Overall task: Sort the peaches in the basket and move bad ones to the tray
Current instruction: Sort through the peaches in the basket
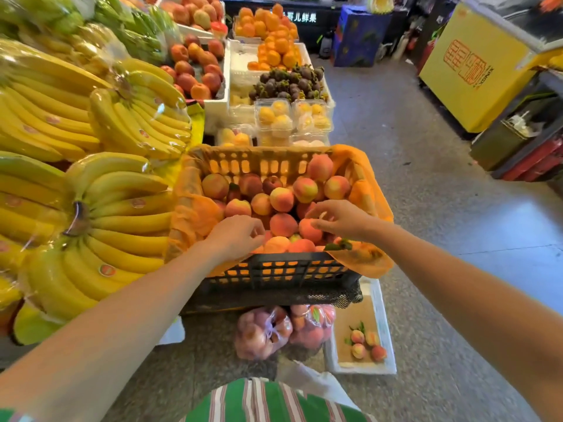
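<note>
Curling over one peach (309,230), the right hand (341,219) seems to be picking it out for a look. The left hand (236,236) reaches in beside it, fingers bent (grip hidden). Both work the basket (274,269). Four rejects (359,350) lie in the tray (387,330), set below within easy reach.

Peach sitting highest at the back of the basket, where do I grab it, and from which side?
Take the peach round its upper half, coming from above and the near side. Its top and front are bare. The basket wall stands right behind it and other peaches sit under it, so neither its back nor its underside is open to fingers.
</note>
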Action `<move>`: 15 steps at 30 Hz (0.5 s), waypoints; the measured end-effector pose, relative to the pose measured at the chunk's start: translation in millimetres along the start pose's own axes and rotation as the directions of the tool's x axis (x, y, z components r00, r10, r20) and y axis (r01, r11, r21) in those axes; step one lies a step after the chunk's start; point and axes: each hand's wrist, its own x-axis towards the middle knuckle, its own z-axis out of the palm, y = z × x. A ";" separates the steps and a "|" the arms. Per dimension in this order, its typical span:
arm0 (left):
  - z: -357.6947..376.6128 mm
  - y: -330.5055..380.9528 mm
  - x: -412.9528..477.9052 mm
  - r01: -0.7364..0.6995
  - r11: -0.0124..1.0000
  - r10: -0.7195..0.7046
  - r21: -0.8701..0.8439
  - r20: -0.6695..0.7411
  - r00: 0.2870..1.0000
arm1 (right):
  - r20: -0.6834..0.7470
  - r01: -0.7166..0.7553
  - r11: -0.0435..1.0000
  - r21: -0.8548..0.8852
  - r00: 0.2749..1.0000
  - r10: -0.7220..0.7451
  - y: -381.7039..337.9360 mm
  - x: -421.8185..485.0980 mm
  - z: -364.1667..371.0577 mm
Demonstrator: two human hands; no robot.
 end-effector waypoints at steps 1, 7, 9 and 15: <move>-1.6 -7.0 2.9 0.034 0.999 -0.035 0.029 0.045 0.998 | 0.042 0.020 1.000 -0.018 0.999 -0.020 -6.1 7.8 2.2; 3.7 -21.6 25.3 0.137 0.989 -0.148 0.063 0.247 0.958 | 0.285 0.073 0.960 -0.270 0.958 0.007 -6.6 59.1 18.0; 8.0 -22.6 35.3 0.152 0.986 -0.168 0.076 0.309 0.936 | 0.338 0.112 0.942 -0.315 0.941 0.001 -2.2 71.0 21.9; 16.3 -21.0 57.7 0.189 0.979 -0.205 0.081 0.390 0.898 | 0.397 0.183 0.938 -0.294 0.916 -0.054 12.9 91.6 24.4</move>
